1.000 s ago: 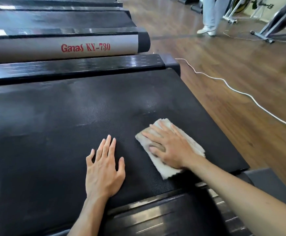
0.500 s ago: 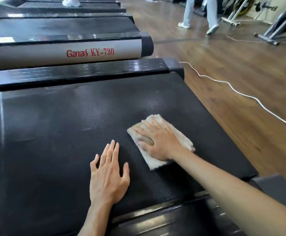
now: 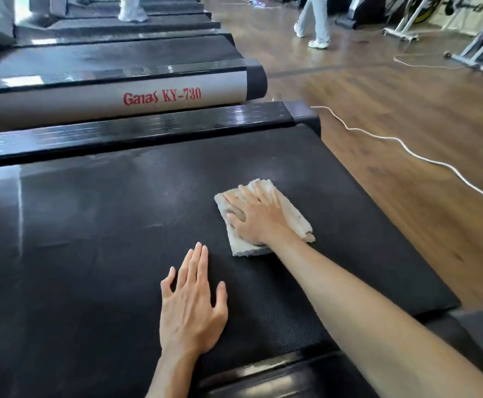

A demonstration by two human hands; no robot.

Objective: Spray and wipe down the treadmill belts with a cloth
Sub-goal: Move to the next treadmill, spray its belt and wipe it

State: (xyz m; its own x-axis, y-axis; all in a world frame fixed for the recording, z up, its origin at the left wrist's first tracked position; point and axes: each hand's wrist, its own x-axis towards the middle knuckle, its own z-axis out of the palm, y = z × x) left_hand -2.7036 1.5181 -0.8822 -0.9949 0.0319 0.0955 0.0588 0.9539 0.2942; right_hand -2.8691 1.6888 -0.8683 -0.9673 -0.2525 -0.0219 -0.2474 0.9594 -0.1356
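While the treadmill belt (image 3: 119,239) fills most of the head view, everything else can be placed against that dark, textured surface. On the belt's near part, left of its middle, the left hand (image 3: 190,308) is laid flat, palm down, with the fingers straight and slightly spread and nothing held beneath them. To the right of that hand and a little farther up the belt, a folded pale cloth (image 3: 266,222) is spread on the surface, not far from the belt's right end. The cloth is pressed down by the right hand (image 3: 256,216), whose fingers are extended over it rather than curled round it; the forearm runs back toward the lower right corner. The two hands are kept apart, with bare belt between them. Along the belt's far edge a glossy black side rail (image 3: 148,133) is seen, and beyond it a neighbouring treadmill's grey side panel (image 3: 105,101) is marked "Ganas KY-730" in red. Past the belt's right end a wooden floor (image 3: 407,116) is shown, across which a white cord (image 3: 401,143) is trailed. Farther off on that floor, the legs of a person (image 3: 316,21) in light trousers and white shoes can be made out, with frames of other exercise machines (image 3: 475,50) at the upper right.
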